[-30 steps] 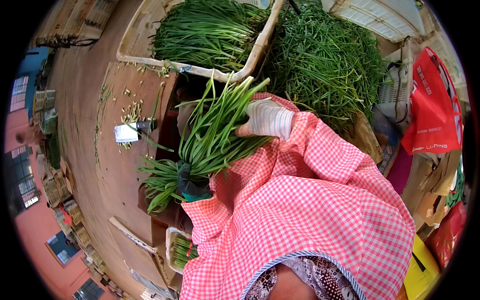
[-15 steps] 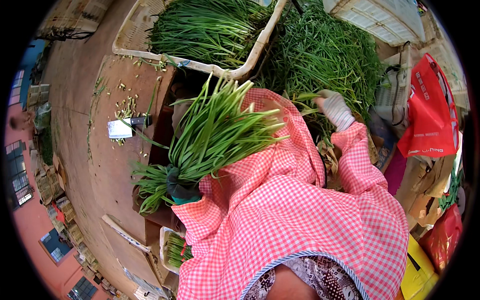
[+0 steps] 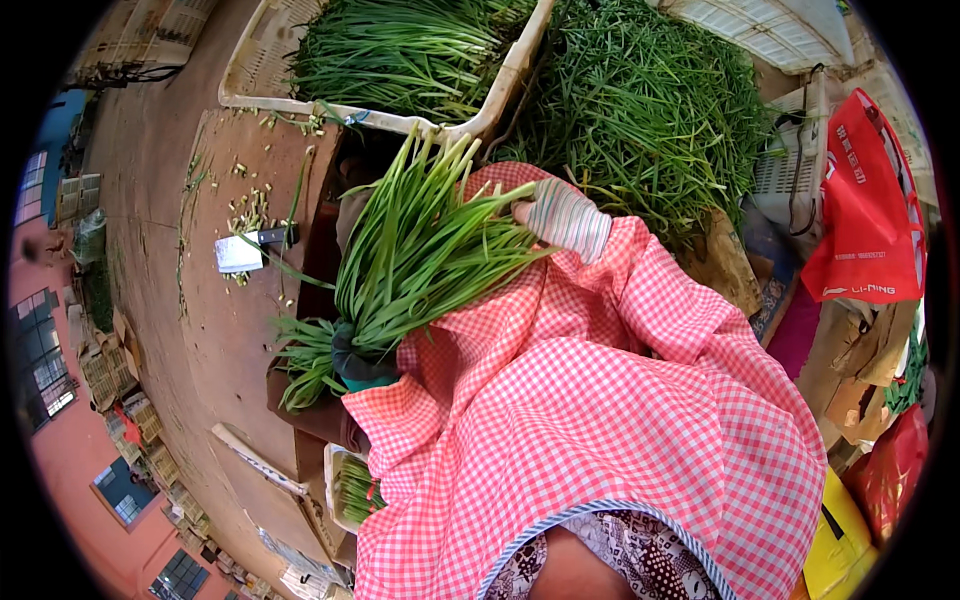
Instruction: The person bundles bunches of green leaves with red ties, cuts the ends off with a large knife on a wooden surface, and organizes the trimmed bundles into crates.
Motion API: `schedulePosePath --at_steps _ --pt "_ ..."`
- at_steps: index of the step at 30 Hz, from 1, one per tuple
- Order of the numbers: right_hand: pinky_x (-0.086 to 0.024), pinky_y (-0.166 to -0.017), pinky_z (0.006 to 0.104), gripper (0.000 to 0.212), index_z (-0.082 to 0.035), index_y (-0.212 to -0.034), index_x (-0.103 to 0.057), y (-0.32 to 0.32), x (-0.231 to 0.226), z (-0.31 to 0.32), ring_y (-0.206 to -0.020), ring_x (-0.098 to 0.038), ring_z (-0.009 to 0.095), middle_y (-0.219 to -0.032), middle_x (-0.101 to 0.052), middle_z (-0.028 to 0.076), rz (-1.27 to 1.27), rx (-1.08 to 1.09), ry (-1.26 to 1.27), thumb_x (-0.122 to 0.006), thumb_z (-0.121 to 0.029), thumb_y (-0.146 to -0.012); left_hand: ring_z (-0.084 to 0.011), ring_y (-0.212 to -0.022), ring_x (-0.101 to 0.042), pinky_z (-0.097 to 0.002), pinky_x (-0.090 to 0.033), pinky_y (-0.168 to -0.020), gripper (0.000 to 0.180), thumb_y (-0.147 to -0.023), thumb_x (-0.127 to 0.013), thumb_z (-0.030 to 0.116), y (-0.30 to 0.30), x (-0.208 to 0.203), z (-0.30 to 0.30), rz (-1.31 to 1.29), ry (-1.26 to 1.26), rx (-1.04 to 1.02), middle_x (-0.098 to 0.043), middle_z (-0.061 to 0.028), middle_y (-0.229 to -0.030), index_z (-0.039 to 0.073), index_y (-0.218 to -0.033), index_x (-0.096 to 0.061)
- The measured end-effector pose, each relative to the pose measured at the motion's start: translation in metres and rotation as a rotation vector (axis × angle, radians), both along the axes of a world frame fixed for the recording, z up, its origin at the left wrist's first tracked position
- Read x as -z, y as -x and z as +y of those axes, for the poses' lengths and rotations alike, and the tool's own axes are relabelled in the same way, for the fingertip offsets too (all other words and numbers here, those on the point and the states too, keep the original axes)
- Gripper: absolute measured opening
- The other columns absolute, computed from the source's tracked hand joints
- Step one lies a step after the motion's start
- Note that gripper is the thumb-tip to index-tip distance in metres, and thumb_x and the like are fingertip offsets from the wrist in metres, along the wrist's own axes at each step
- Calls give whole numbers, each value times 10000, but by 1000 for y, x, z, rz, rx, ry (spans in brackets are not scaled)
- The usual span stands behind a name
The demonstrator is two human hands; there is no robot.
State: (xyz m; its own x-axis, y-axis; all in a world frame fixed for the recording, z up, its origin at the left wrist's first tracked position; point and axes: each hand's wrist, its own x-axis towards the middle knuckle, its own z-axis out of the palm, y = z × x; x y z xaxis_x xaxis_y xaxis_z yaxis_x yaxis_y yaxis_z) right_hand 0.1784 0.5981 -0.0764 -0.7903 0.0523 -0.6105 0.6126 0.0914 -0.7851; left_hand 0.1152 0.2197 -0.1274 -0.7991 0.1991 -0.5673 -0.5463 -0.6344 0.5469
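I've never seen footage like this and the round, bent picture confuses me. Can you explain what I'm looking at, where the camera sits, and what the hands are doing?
The camera is worn on a person's head and looks down, so straight edges bend near the rim. There is no machine, only two gloved hands. The left hand, in a dark glove, grips a bunch of green chives near its cut end. The right hand, in a striped glove, touches the leafy tops. A pink checked apron fills the lower picture. A cleaver lies on the brown board. Beyond are a white crate of greens and a loose heap.
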Motion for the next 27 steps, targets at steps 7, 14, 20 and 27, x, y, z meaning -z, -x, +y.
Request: schedulePosePath --at_steps 7,14,20,27 --pt "-514 -656 296 211 0 -912 -632 -48 36 76 -686 -615 171 -753 -656 117 207 84 -667 -560 -179 -827 -378 -1009 -584 -550 -477 -880 391 -741 -550 142 2 8 4 67 -21 -45 -599 -196 -1125 13 -1108 -585" --pt "-505 -736 320 296 -41 -928 -678 -42 -43 10 -794 -652 235 -844 -672 147 108 -272 -439 -622 -278 -760 -384 -1028 -570 -544 -468 -891 419 -745 -547 165 -6 7 9 82 -64 -11 -592 -198 -1136 8 -1133 -570" --pt "-498 -706 293 234 -19 -912 -686 -34 -23 -18 -758 -638 175 -809 -679 118 206 -201 -215 -657 -178 -742 -390 -1027 -571 -547 -479 -886 419 -748 -540 163 -1 14 5 109 -72 -31 -586 -204 -1143 1 -1134 -563" --pt "-491 -664 280 218 -24 -896 -700 -51 -35 -6 -656 -611 162 -753 -680 77 173 142 -240 -610 -173 -766 -364 -973 -599 -514 -498 -858 369 -763 -538 155 -6 20 7 97 -11 -115 -613 -194 -1094 -10 -1089 -586"
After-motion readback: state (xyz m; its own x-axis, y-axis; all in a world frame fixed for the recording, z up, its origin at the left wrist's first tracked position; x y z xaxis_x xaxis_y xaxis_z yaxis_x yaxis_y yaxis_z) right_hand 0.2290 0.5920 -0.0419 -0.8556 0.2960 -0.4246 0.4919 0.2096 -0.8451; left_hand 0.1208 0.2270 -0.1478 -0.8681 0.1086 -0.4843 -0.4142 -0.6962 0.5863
